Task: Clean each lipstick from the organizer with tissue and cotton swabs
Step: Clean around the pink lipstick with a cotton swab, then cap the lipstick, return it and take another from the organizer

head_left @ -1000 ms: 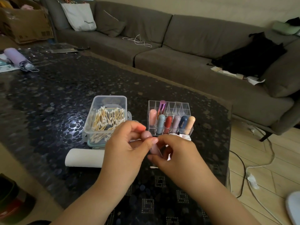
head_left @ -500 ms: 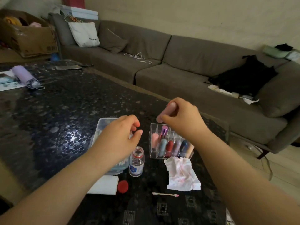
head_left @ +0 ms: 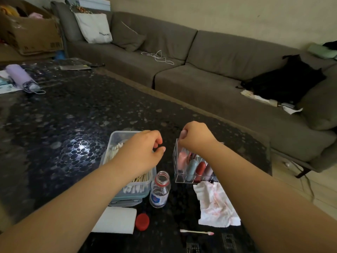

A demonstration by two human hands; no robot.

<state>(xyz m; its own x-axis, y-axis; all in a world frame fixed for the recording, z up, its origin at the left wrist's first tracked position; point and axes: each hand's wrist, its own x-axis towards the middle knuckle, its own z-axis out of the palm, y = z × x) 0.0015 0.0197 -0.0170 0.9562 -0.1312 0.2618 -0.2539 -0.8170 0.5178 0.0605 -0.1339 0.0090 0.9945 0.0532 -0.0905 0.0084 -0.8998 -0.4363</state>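
Far left on the dark pebble-patterned table (head_left: 54,125), a rolled lilac umbrella (head_left: 20,77), well apart from the work. Nearer, a clear box of cotton swabs (head_left: 127,187) with a folded white tissue pad (head_left: 116,219) just in front of it. Above that box, left hand (head_left: 144,152) hovering, fingers loosely curled, thumb and forefinger close together, nothing visibly held. Next along, an uncapped small bottle (head_left: 159,190) with its red cap (head_left: 142,221) lying in front of it. Then the clear organizer (head_left: 177,161), lipsticks (head_left: 191,167) standing in its front row. Over its back left corner, right hand (head_left: 195,137) curled tight round a pale capped lipstick (head_left: 183,132), only the rounded tip showing above the fist. Near the front edge, a used swab (head_left: 197,232) with a pink tip; to the right, a pink-stained tissue (head_left: 217,205).

Probably returning the cleaned lipstick to a free cell. Best to line it up straight over an open compartment, lower without knocking the neighbours, and let go only once seated. Worth steadying the light organizer with the free left hand, minding the open bottle close by
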